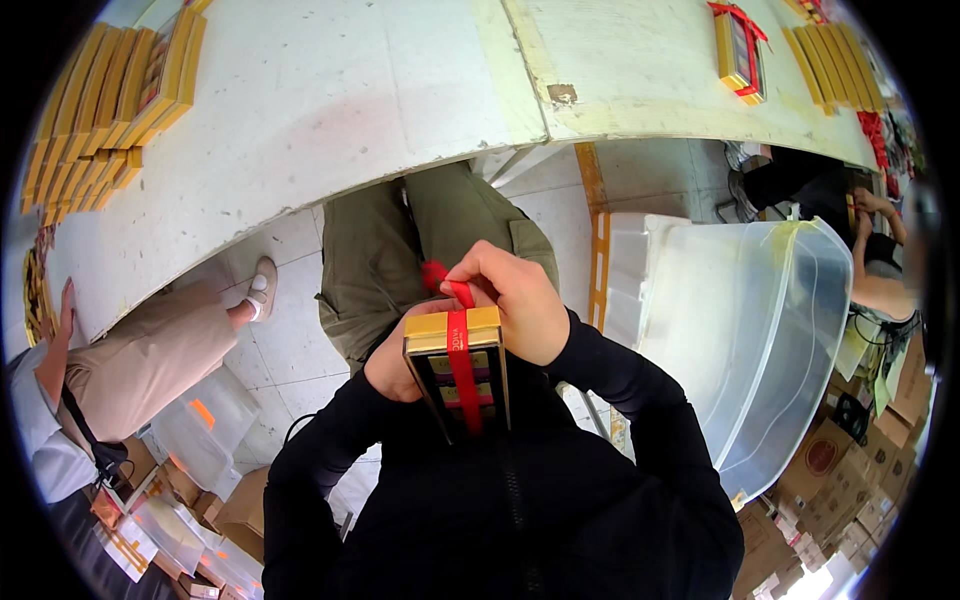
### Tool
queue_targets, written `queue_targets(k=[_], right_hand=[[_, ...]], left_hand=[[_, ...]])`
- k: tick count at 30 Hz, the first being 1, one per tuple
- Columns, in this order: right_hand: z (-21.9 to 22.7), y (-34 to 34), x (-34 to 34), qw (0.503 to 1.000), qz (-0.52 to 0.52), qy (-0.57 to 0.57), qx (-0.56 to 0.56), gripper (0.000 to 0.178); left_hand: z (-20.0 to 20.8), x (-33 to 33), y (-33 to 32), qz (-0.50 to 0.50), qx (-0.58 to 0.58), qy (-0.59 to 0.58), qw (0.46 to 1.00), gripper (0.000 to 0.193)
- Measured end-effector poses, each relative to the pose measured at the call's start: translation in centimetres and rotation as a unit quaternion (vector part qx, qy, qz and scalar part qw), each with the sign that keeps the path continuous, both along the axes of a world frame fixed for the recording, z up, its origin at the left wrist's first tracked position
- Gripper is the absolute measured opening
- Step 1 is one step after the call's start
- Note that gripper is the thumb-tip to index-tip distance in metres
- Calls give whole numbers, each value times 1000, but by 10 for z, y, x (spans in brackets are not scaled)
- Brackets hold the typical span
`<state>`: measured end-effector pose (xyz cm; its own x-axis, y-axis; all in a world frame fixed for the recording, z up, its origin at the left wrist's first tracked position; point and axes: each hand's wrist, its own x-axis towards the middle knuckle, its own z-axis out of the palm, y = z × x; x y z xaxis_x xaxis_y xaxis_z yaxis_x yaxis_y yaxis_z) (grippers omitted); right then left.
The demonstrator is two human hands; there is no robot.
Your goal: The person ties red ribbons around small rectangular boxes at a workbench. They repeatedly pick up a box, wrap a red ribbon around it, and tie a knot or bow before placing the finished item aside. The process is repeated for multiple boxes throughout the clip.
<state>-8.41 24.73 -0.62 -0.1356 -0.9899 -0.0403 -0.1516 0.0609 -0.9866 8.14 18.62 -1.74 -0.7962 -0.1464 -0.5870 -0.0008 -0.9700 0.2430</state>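
Close to my body, above my lap, is a gold-edged gift box (428,334) with a dark windowed front, tilted toward me. A red ribbon (461,362) with printing runs down over its middle. My left hand (393,366) grips the box from its left side, the fingers partly hidden behind it. With thumb and fingers closed, my right hand (523,302) pinches the red ribbon at the box's upper edge. A loose red bow or ribbon end shows just beyond, blurred.
Stacks of gold boxes (110,95) stand at the left of the white table (330,90). A ribboned box (740,55) and another stack (833,68) are at its right. Beside me on the right stands a clear plastic bin (790,300). People sit at both sides, near cardboard cartons (815,460).
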Motion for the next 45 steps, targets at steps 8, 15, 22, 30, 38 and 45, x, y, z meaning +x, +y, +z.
queue_targets(k=[8, 15, 22, 30, 38, 45], right_hand=[[-3, -3, -2, 993, -38, 106, -35, 14], [-2, -9, -15, 976, 42, 215, -13, 18], [-2, -1, -14, 972, -37, 223, 57, 16], [-13, 10, -44, 961, 90, -72, 252, 28], [-9, 26, -61, 942, 132, -219, 217, 21], [-11, 44, -63, 987, 103, 114, -42, 25]], left_hand=[[11, 1, -25, -34, -105, -13, 994, 16], [-6, -9, -23, -91, -64, -16, 994, 17], [-6, -12, -8, -3, -98, -77, 992, 9], [-13, -11, 27, 143, -47, -87, 985, 16], [-12, -9, 35, 140, -74, -109, 981, 27], [-8, 0, 39, 142, -35, -83, 986, 46]])
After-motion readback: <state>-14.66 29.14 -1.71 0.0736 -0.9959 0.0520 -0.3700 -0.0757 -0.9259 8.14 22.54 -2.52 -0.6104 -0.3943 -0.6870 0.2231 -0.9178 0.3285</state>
